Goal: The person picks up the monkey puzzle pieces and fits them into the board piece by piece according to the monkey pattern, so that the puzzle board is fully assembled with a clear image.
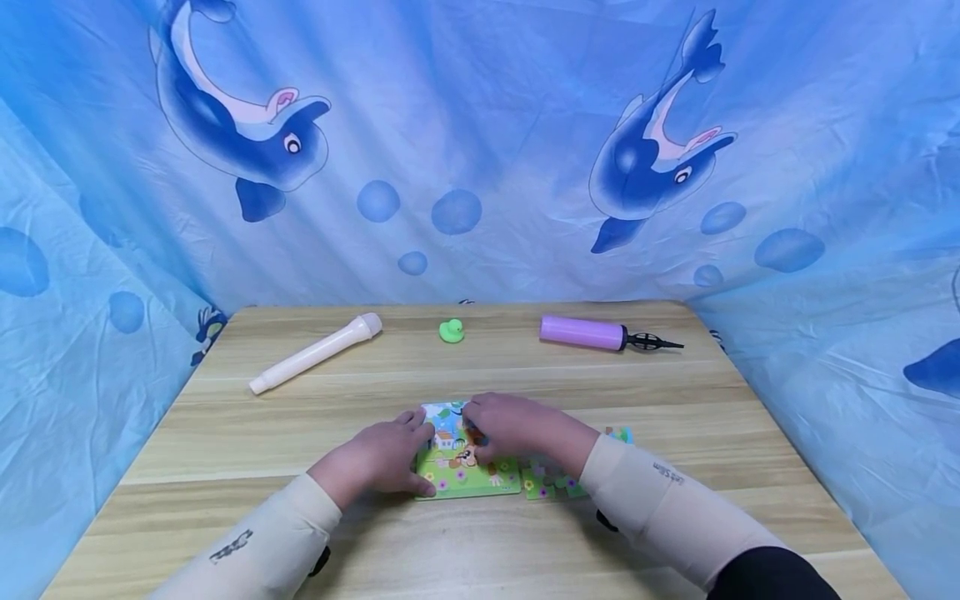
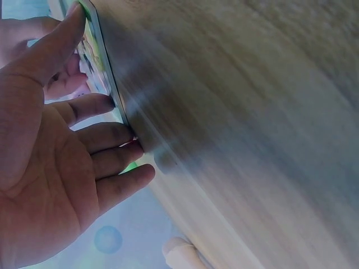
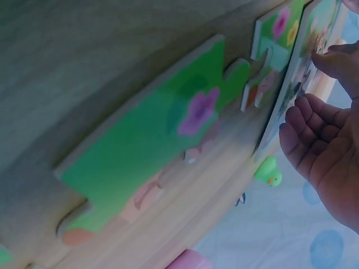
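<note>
A jigsaw puzzle board (image 1: 472,483) with a cartoon animal, a house and flowers lies flat on the table. My left hand (image 1: 390,454) rests at its left side, thumb at the near corner and fingertips along the edge; in the left wrist view the fingers (image 2: 112,134) are fairly straight. Over the upper right of the board, my right hand (image 1: 510,427) has thumb and fingers bent together, pinching a puzzle piece (image 3: 305,78) against the picture; the hand partly hides it. Loose puzzle pieces (image 3: 146,140), green with pink flowers, lie right of the board, partly under the right forearm.
Along the back of the table are a pale pink stick with a rounded head (image 1: 318,354), a small green toy duck (image 1: 452,331) and a purple hand pump (image 1: 583,332) with a black nozzle. A blue dolphin-print curtain (image 1: 480,150) hangs behind the table and at both sides.
</note>
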Motion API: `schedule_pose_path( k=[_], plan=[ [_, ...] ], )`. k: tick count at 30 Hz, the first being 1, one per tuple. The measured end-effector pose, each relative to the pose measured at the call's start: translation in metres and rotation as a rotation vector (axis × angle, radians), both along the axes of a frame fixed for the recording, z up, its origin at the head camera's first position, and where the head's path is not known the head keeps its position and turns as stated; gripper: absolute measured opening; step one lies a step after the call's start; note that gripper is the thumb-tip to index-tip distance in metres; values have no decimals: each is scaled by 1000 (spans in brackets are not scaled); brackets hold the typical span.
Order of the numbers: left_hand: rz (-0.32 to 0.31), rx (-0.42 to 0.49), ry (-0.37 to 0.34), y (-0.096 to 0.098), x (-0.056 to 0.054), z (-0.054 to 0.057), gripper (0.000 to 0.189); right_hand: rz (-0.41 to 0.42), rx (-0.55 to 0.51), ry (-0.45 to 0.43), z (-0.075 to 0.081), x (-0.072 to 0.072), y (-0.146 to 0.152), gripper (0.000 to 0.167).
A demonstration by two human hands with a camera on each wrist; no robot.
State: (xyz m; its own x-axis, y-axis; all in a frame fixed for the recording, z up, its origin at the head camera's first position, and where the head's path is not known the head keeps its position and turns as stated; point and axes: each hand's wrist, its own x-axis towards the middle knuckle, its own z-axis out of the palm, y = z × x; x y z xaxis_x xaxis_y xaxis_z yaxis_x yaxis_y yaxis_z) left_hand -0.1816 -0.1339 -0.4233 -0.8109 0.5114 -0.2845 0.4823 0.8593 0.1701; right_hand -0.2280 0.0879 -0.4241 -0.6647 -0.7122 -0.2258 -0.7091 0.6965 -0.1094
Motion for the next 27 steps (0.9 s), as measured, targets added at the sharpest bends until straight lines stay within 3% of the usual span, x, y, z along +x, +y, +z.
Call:
schedule_pose_path(
  k=[10,27],
  plan=[
    [3,5,-2,0,0,2,85,6,12,-16,-2,-2,-2,28],
    [11,6,-2,-1,2,0,83,100,30,113,-4,6,-4,22]
  ],
)
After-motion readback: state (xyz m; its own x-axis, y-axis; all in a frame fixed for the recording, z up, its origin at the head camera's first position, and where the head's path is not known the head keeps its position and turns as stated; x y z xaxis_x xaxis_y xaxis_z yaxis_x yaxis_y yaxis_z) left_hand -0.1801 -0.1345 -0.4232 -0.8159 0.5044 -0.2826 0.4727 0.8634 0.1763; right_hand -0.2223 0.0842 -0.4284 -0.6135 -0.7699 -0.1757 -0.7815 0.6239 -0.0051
